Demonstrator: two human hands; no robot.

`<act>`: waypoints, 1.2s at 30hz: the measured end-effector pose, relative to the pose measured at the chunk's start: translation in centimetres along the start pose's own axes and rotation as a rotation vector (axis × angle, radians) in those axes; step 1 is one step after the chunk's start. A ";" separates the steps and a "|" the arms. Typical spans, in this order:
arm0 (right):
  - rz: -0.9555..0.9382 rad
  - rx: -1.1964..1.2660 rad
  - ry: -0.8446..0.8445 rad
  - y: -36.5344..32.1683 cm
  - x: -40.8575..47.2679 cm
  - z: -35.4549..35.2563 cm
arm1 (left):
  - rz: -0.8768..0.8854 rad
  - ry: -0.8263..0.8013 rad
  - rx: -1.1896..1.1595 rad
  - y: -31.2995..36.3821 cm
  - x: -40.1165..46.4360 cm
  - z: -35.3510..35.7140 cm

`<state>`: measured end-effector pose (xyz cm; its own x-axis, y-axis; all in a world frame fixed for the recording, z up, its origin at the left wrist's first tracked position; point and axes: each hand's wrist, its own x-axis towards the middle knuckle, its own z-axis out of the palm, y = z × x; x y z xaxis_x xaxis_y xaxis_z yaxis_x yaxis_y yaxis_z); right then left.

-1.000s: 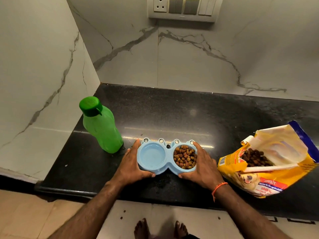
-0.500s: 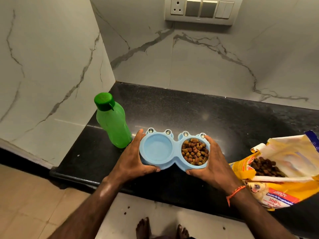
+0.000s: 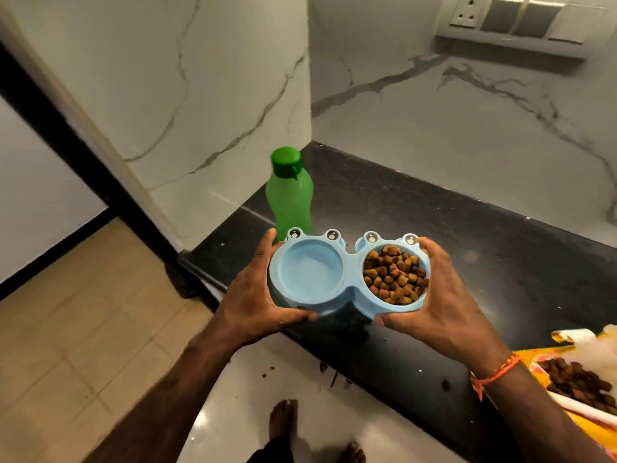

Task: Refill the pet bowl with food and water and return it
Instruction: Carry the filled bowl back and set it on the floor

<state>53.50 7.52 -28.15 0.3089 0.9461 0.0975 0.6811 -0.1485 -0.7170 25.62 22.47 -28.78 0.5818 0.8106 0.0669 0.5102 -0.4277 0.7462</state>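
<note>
A light blue double pet bowl (image 3: pixel 350 290) with frog-eye bumps is lifted above the black counter (image 3: pixel 467 248), held level. Its right cup is full of brown kibble (image 3: pixel 394 275); its left cup shows a pale blue inside, water hard to tell. My left hand (image 3: pixel 257 295) grips the left end, thumb under the front rim. My right hand (image 3: pixel 444 302) grips the right end the same way. A closed green water bottle (image 3: pixel 289 195) stands upright on the counter just behind the bowl's left side.
An open yellow pet food bag (image 3: pixel 581 379) lies on the counter at the right edge of view. Marble walls meet in the corner behind the bottle. A switch panel (image 3: pixel 521 18) sits high on the back wall. Tiled floor and my bare feet lie below the counter edge.
Both hands have lifted the bowl off the counter toward me. The view has swung left, so the floor and counter's left end now show.
</note>
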 end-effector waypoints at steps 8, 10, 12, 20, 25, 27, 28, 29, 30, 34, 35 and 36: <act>-0.156 0.011 -0.152 -6.2 2.3 2.8 | -0.154 0.204 -0.031 -0.7 -7.1 -5.6; -0.191 0.006 -0.181 -7.8 2.9 4.0 | -0.184 0.239 -0.022 -1.1 -8.6 -7.1; -0.215 0.003 -0.219 -9.6 3.4 5.3 | -0.211 0.279 0.002 -1.7 -10.3 -8.7; -0.359 0.056 -0.325 -17.5 4.0 11.9 | -0.315 0.407 0.058 -4.9 -17.7 -15.2; -0.449 0.091 -0.394 -22.9 3.6 17.0 | -0.378 0.468 0.096 -7.6 -22.6 -19.2; -0.470 0.091 -0.434 -24.9 3.5 19.3 | -0.409 0.496 0.107 -8.8 -24.6 -20.7; -0.476 0.091 -0.455 -25.8 3.4 20.5 | -0.421 0.509 0.108 -9.4 -25.6 -21.5; -0.480 0.099 -0.475 -26.8 3.3 21.7 | -0.428 0.523 0.113 -10.0 -26.6 -22.2; -0.488 0.111 -0.491 -27.6 3.2 22.6 | -0.431 0.534 0.119 -10.5 -27.4 -22.8; -0.565 0.098 -0.535 -31.7 3.1 26.9 | -0.473 0.601 0.128 -12.9 -31.0 -25.6; -0.575 0.092 -0.545 -32.5 3.1 27.8 | -0.484 0.612 0.134 -13.5 -31.6 -26.2; -0.581 0.095 -0.563 -33.5 3.3 28.9 | -0.500 0.626 0.139 -14.2 -32.4 -26.8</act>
<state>12.51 23.93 -23.72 -0.4740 0.8711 0.1287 0.5630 0.4122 -0.7164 -17.43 13.02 -23.74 -0.1767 0.9748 0.1359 0.7139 0.0319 0.6995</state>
